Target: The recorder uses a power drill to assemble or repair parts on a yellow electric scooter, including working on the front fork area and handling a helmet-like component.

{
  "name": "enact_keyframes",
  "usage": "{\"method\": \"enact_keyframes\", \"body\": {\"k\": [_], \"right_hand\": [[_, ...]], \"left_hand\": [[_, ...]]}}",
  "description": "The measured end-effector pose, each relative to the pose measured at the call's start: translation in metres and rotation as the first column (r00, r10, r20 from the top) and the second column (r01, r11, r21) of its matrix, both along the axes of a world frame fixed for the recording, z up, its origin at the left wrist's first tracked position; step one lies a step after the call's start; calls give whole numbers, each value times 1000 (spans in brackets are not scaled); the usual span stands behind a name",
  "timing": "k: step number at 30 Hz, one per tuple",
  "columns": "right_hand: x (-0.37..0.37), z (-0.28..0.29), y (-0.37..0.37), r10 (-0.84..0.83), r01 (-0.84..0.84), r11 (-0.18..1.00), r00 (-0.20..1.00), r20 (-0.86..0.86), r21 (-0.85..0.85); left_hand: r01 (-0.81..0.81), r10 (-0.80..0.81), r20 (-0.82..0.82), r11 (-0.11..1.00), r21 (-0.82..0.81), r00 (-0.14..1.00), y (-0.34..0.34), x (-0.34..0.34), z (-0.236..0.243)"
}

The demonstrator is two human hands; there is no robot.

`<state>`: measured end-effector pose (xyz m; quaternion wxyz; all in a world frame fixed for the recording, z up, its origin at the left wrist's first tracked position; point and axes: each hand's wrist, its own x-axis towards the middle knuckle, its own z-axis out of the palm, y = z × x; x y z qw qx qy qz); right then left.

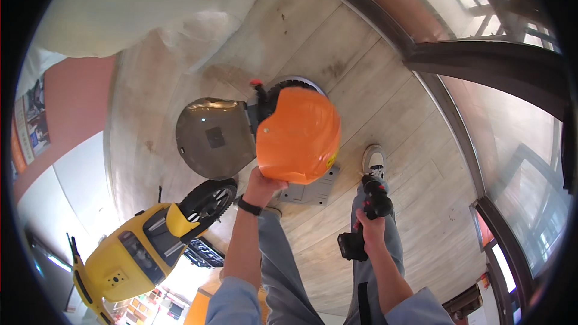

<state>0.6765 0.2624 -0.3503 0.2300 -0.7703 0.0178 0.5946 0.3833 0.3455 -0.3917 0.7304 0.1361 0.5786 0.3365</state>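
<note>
Plank floor (421,222), greyish wood, runs under everything. Glazed panels (518,150) w/ dark frames curve round the R side. Top L corner: big white draped cover (144,6). Lower L: yellow scooter (129,259) w/ blk-tyred wheel, seen at a slant, wheel end pointing twd pic ctr. The person's grey trousers (280,271) fill the bottom middle.

Orange helmet (301,135) is approx ctr, out in front of the person's legs, glossy shell up. Smoky visor (211,144) sticks out on its L side, w/ a small dark square on it. Can't tell if helmet rests on what's below or is held clear. Grey flat panel (313,189) is partly covered by the helmet's lower edge; blk treaded round thing (282,88) shows past its top edge.

Blk drill w/ red bits (378,201) is in the R hand (372,229), fingers wrapped round the grip, just below the R shoe (374,157) in view. L hand (262,188) is clamped on helmet's lower L edge, thumb visible, other fingers mostly hidden. Smallest: red-tipped blk piece (257,87) above the visor; dark wristband (248,206) on L wrist.
</note>
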Motion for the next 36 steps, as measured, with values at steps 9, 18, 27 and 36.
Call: {"method": "enact_keyframes", "body": {"k": [9, 18, 27, 36], "right_hand": [[-22, 7, 12, 52, -58, 998, 984, -172, -30], [-12, -4, 10, 98, -100, 995, 986, -138, -12], [-20, 0, 16, 40, -51, 996, 989, -144, -77], [-20, -7, 8, 18, -25, 999, 985, -171, -39]], "left_hand": [[-509, 422, 414, 852, 122, 806, -59, 13, -161], [-764, 816, 235, 577, -287, 528, -71, 70, -182], [-714, 770, -193, 425, -556, 609, -35, 72, -182], [-784, 728, -365, 378, -491, 580, -50, 55, -147]]}}
